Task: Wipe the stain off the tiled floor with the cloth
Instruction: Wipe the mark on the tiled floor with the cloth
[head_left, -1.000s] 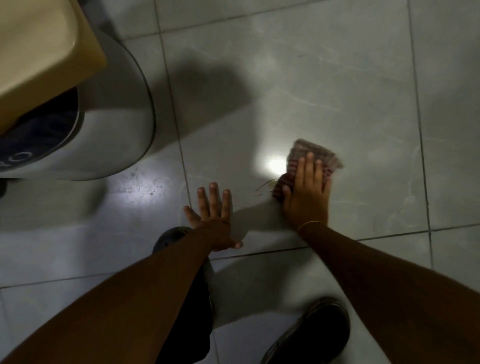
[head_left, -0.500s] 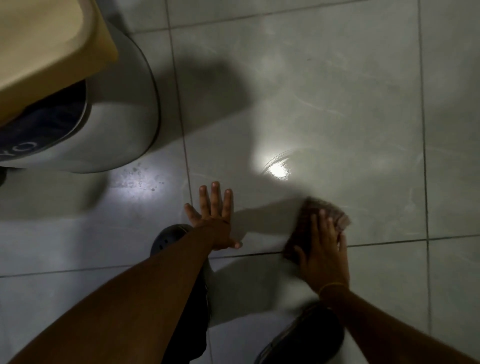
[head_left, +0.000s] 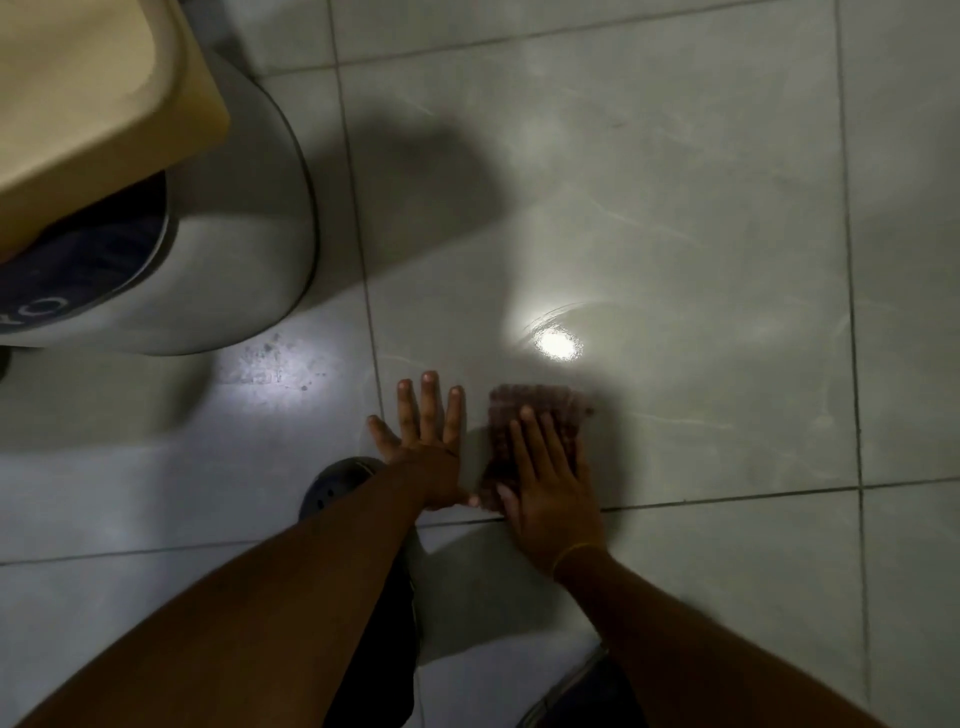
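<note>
Our right hand (head_left: 545, 493) presses the brownish checked cloth (head_left: 535, 415) flat at lower centre; our left hand (head_left: 426, 452) rests open. We see no stain on the pale glossy tiled floor (head_left: 675, 260) nearby; wiping seems nearly done.

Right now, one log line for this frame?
right hand: flat on cloth | left hand: flat on tiled floor | stain: not visible

I see a dim scene with one hard glare spot (head_left: 557, 344) on the glossy floor (head_left: 675, 208), heavy shadows toward ten o'clock, and a motion-blurred cloth (head_left: 535, 415).
</note>
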